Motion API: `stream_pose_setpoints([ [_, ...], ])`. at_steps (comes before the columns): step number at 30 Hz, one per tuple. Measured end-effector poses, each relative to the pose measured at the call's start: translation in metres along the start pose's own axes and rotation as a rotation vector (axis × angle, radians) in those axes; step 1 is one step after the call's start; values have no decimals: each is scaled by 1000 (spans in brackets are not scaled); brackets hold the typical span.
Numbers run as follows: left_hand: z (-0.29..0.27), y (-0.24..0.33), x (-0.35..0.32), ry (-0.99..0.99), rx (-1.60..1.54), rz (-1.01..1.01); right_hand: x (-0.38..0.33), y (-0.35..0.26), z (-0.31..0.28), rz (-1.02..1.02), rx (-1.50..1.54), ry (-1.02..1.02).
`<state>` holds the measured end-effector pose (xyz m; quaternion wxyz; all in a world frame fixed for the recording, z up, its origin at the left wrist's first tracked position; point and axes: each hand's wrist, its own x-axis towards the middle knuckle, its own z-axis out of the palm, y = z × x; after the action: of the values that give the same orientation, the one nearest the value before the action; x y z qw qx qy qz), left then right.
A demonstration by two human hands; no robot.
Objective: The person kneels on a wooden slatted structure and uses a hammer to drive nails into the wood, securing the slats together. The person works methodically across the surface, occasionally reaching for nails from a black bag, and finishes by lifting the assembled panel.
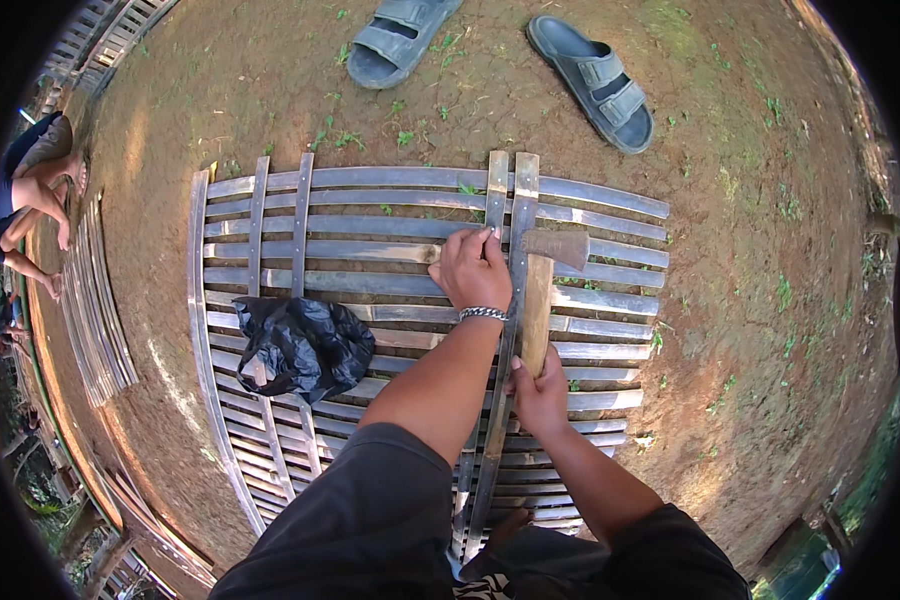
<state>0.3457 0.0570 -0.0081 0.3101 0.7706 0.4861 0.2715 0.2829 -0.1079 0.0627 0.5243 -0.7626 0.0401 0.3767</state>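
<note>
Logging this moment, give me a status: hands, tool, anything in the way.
Left hand pinching at slat panel. Right hand gripping hammer, head over panel. Black plastic bag lying on panel, left.

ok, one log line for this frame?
left hand: pinching at upright strip on grey slatted bamboo panel | right hand: gripping wooden-handled hammer | black plastic bag on panel
</note>
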Motion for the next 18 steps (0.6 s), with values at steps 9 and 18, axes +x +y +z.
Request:
stream_pose_setpoints([
  [9,-4,1,4,-34,-9,-13,16,-28,-27,-244,-517,20],
  [18,-13,0,6,-28,2,-30,29,-63,-30,-266,-745,-29],
])
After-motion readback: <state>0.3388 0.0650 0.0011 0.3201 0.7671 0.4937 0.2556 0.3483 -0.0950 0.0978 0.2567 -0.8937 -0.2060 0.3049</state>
